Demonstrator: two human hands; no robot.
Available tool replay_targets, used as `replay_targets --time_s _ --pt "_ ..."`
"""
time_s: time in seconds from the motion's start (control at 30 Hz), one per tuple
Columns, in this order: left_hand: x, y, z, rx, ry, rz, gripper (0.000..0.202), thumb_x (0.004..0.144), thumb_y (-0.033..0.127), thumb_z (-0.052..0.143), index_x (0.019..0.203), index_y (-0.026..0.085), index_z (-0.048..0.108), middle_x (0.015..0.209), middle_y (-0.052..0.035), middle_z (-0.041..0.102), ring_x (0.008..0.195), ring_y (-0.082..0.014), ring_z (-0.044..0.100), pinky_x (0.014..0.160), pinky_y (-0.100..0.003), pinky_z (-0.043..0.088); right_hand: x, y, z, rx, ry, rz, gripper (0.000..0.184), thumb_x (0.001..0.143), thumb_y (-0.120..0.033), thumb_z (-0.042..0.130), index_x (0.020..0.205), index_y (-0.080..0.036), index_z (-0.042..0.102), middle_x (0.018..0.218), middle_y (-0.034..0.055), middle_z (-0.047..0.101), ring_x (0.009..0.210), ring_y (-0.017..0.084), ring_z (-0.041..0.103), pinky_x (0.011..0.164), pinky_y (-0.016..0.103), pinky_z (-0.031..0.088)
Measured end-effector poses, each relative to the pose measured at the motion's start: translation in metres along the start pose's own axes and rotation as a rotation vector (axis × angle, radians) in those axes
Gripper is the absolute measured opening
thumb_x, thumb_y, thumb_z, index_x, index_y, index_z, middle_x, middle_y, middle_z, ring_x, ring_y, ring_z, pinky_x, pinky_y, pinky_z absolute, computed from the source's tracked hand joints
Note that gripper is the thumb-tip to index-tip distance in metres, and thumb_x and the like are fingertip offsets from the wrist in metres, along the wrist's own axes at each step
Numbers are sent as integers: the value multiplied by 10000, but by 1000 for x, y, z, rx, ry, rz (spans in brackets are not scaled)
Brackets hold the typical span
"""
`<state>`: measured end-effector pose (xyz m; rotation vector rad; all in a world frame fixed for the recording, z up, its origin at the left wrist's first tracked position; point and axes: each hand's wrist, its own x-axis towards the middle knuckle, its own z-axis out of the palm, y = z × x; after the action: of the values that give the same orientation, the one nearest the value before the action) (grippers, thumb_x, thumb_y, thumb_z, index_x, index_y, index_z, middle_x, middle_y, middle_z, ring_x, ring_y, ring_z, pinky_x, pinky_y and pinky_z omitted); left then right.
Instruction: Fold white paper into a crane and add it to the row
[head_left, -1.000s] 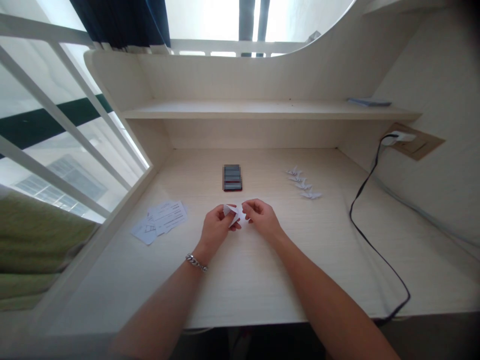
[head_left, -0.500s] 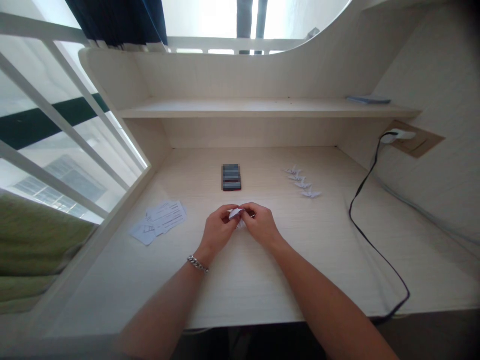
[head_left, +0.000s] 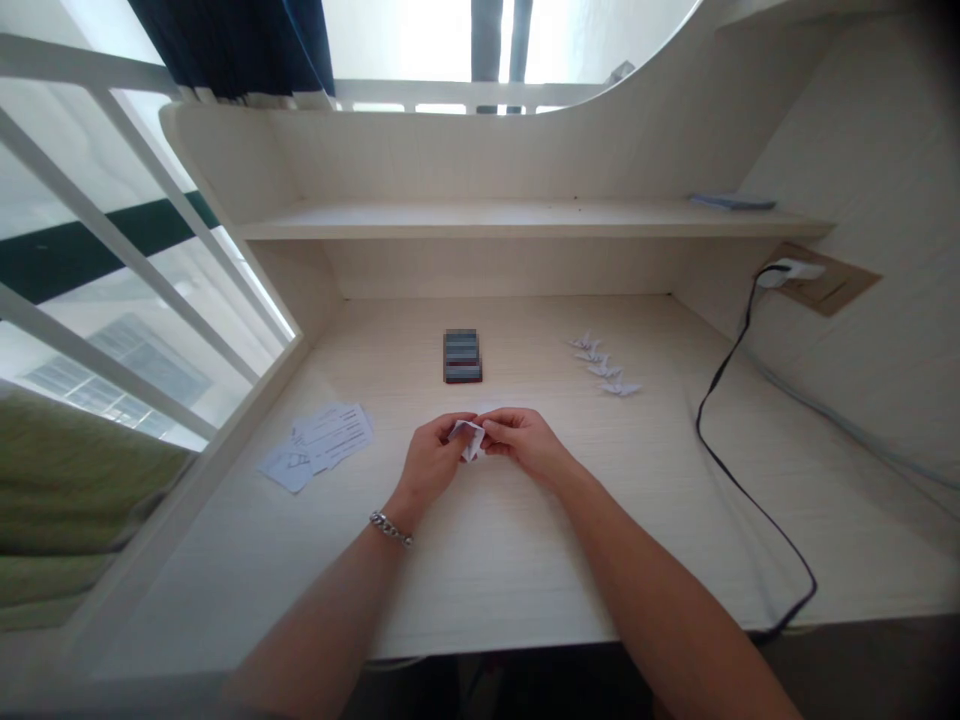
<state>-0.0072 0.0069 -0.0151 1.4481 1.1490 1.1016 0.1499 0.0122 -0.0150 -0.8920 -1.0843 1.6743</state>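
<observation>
A small white folded paper piece [head_left: 471, 437] sits between both hands over the middle of the pale wooden desk [head_left: 480, 560]. My left hand [head_left: 431, 461], with a metal bracelet at the wrist, pinches its left side. My right hand [head_left: 525, 441] pinches its right side with curled fingers. Most of the paper is hidden behind my fingers.
A phone [head_left: 462, 356] lies behind my hands. Several folded paper cranes [head_left: 604, 365] stand in a row at the right. Loose printed slips [head_left: 322, 442] lie at the left. A black cable [head_left: 731, 440] runs from a wall socket [head_left: 795, 272] over the desk's right side. A shelf [head_left: 525, 218] spans the back.
My hands drew closer together and folded the paper smaller; the flap that stuck out between them a second ago is now tucked in under my fingers.
</observation>
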Motion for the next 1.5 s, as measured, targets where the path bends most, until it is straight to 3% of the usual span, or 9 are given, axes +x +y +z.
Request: replay_targets --time_s 0.2,0.4,0.6,0.83,1.03,1.17,1.5 --pt "-1 2 0 -48 -50 -2 358 752 380 563 988 125 647 661 -40 657 549 -125 566 521 -224 442 0 1 2 -34 7 -2 359 617 -362 723 897 -143 672 768 44 667 649 116 594 656 271 490" --pt "-2 4 1 -14 -91 53 333 772 373 536 977 138 653 616 -20 624 543 -119 535 506 -212 412 1 2 2 -171 2 -69 349 630 -354 711 901 -139 666 691 26 656 573 94 563 584 243 469" --pt "-4 8 2 74 -94 102 319 780 376 521 940 147 673 667 -19 649 578 -134 556 536 -218 425 0 -1 4 -347 83 -133 318 640 -379 689 840 -132 668 664 29 642 549 103 545 530 235 450" --pt "-4 6 3 28 -58 55 386 722 307 597 1077 160 634 827 -57 690 703 -180 615 600 -260 482 1 1 10 -460 214 -206 231 689 -366 631 736 -140 653 663 34 637 563 119 544 520 237 446" --pt "-2 5 6 -200 -77 -74 476 672 245 644 1132 139 592 873 -64 684 706 -155 616 629 -276 513 0 1 13 -534 292 -310 199 714 -343 601 714 -150 648 642 23 636 580 130 554 553 244 438" --pt "-2 6 7 -307 -80 -133 467 689 281 651 1128 139 583 912 -83 676 693 -142 618 631 -280 515 -1 2 13 -553 303 -344 189 729 -326 587 745 -151 658 687 39 657 623 146 578 587 255 444" --pt "0 2 5 -252 -79 -89 464 643 295 700 1063 120 610 792 -64 675 636 -134 605 594 -268 497 -1 0 13 -524 272 -306 162 693 -305 615 724 -152 660 624 23 635 562 131 550 537 245 430"
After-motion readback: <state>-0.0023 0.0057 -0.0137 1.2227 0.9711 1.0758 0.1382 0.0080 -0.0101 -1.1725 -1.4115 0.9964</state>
